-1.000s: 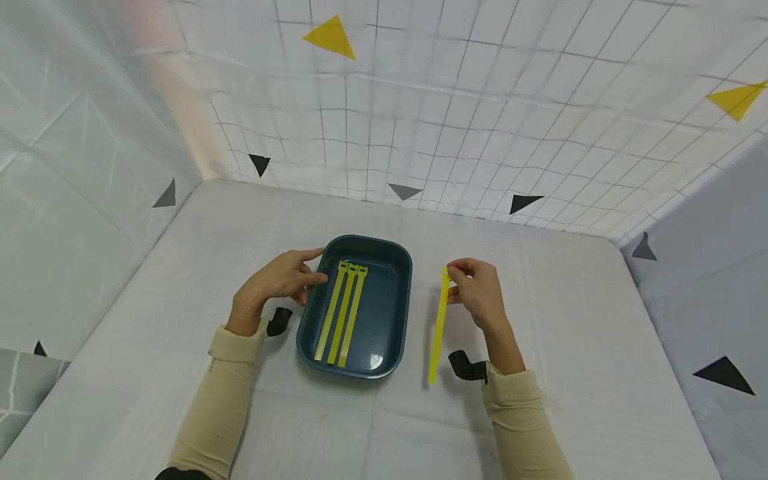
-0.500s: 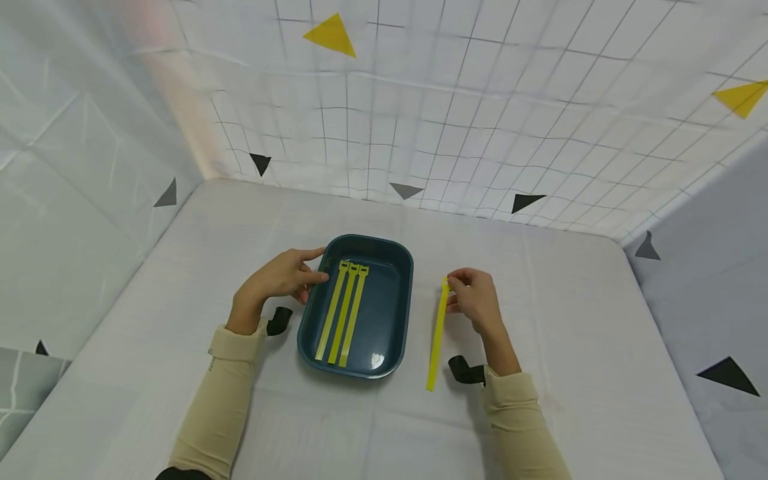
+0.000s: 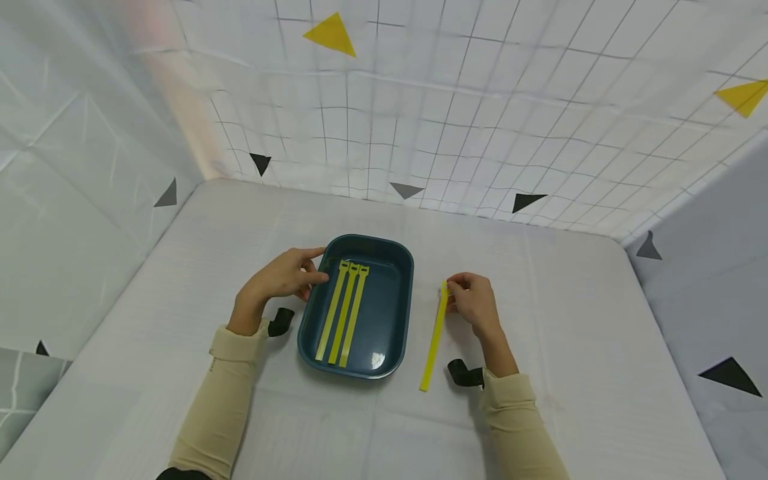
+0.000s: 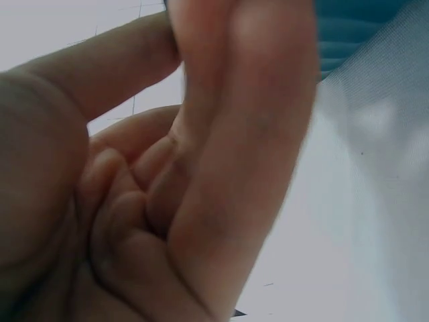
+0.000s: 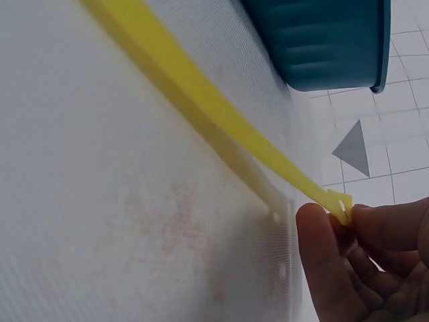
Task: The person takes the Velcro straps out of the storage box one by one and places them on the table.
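My left hand [image 3: 281,275] grips the left wall of a dark teal tray [image 3: 384,303], its thumb over the rim and inside. In the left wrist view, fingers [image 4: 248,134] hide most of the tray [image 4: 355,27]. Three yellow hook-and-loop cable ties [image 3: 343,313] lie side by side in the tray's left half, slotted heads at the far end. To the right of the tray, my right hand [image 3: 474,301] pinches another yellow cable tie [image 3: 433,343] by its slotted head between thumb and finger. Its tail slants toward me, just above or on the table, as the right wrist view shows its shadow close by.
White cloth covers the table [image 3: 576,347]. A gridded white sheet [image 3: 408,120] with yellow, grey and black triangles hangs behind, and other sheets close off both sides. Black wrist-worn pieces stick out near the left cuff [image 3: 238,343] and right cuff [image 3: 509,390].
My right hand has come slightly toward me and lower with the cable tie, whose tail end has swung a little left. My left hand and the tray stay practically where they were.
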Demonstrator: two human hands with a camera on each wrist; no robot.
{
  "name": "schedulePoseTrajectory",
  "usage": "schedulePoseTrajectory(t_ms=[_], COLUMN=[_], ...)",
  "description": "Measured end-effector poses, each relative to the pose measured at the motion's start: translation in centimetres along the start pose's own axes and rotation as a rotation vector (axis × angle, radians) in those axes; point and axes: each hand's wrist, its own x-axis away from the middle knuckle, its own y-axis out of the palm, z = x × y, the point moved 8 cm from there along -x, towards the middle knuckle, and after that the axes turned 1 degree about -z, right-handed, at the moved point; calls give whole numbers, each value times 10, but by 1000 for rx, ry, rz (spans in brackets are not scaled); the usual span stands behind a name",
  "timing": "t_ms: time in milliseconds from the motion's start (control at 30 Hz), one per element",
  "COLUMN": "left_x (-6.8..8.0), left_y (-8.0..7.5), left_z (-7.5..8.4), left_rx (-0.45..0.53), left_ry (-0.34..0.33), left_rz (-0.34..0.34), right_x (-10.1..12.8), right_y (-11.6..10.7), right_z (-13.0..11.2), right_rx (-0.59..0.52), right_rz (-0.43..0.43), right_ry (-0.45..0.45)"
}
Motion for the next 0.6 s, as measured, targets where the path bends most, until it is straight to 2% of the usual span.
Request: schedulePoseTrajectory(t_ms=[267, 600], left_x=[2, -1], left_y=[-1, 0], left_z=[-1, 1], left_rx=[11, -7], left_ry=[5, 8], left_rz=[4, 5], right_x=[-3, -4], right_y=[4, 6], right_z=[0, 4], right_rx=[17, 65], right_rz=[-16, 5], right_ry=[-6, 8])
